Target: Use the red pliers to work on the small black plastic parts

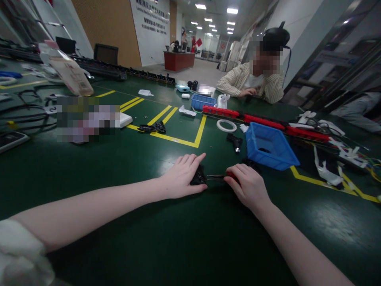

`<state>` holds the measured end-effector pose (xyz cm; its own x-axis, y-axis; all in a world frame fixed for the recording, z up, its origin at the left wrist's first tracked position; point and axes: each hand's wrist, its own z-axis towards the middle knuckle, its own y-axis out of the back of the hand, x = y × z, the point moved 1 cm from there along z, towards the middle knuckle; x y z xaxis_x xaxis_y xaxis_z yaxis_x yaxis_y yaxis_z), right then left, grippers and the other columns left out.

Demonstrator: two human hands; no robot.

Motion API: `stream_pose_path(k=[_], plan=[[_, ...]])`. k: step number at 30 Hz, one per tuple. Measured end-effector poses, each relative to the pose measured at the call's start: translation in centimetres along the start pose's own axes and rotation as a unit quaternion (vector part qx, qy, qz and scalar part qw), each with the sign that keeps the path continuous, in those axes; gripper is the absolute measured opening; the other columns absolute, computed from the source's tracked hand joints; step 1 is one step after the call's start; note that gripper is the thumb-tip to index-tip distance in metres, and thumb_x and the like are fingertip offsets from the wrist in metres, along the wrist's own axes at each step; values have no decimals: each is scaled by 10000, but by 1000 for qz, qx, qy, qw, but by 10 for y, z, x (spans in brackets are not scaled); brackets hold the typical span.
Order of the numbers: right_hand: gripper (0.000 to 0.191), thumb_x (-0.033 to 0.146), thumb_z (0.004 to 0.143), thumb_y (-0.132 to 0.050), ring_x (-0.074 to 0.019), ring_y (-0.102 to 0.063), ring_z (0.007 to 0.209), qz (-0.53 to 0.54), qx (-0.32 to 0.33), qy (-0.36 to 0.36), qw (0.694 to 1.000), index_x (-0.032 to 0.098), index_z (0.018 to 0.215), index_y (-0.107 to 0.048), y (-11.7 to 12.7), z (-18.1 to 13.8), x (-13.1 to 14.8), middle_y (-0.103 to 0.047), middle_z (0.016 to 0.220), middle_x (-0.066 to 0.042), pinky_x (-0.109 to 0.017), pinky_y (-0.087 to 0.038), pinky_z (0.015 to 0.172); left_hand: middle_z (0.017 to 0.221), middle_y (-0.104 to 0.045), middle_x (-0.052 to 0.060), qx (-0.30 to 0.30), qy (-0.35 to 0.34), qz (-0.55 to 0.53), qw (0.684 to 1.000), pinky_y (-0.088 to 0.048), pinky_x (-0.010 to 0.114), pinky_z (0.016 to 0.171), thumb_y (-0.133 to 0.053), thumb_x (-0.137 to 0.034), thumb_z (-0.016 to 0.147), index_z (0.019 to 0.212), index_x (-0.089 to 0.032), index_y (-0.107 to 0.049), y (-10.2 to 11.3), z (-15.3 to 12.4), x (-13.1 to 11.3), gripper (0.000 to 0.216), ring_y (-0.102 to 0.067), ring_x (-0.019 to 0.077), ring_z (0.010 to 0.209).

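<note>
Left fingers [193, 161] pressing black part [199, 176], right fingers [238, 170] gripping tool [216, 177]

black part [199, 176] half hidden under left hand [183, 176], tool handle [233, 175] mostly inside right hand [249, 187], pixelated patch [86, 119] unreadable

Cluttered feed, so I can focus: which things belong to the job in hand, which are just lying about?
In use: left hand holding black part; right hand gripping red-handled tool.
Lying about: blue bin, white ring, red strips, black cable bundle.
</note>
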<state>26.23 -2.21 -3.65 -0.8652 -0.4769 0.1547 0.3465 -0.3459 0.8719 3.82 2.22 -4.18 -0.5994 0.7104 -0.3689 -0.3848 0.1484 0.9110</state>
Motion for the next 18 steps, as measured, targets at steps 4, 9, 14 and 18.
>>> stream_pose_path(k=[4,9,14,18], plan=[[276,349,947,-380,-208,-564,780,7,-14,6,1000,206,832,-587,2,0,0,-643,801,-70,-351,-433,657,1218,-511,105,18,-61,-76,995,-403,394,943,-638,-494,781,1453,-166,-192,5,-1,-2,871,-479,255,1082],[274,303,943,-374,-187,-572,734,29,0,43,999,196,824,-596,1,-1,7,-653,787,-65,-338,-437,642,1072,-564,72,57,-116,-128,983,-452,293,791,-667,-474,772,1244,-155,-488,10,-1,-5,597,-522,204,961],[284,295,941,-369,-183,-584,728,44,12,63,997,196,819,-605,2,0,14,-661,779,-63,-332,-442,650,719,-523,-1,96,-165,-122,974,-371,238,602,-643,-476,791,733,-151,-558,11,4,-4,342,-494,135,691],[288,276,943,-366,-173,-587,706,47,14,62,997,196,807,-607,2,1,19,-661,767,-60,-324,-443,635,633,-459,-34,121,-178,-169,962,-307,223,527,-665,-505,769,630,-153,-493,11,6,-1,416,-444,94,582]])
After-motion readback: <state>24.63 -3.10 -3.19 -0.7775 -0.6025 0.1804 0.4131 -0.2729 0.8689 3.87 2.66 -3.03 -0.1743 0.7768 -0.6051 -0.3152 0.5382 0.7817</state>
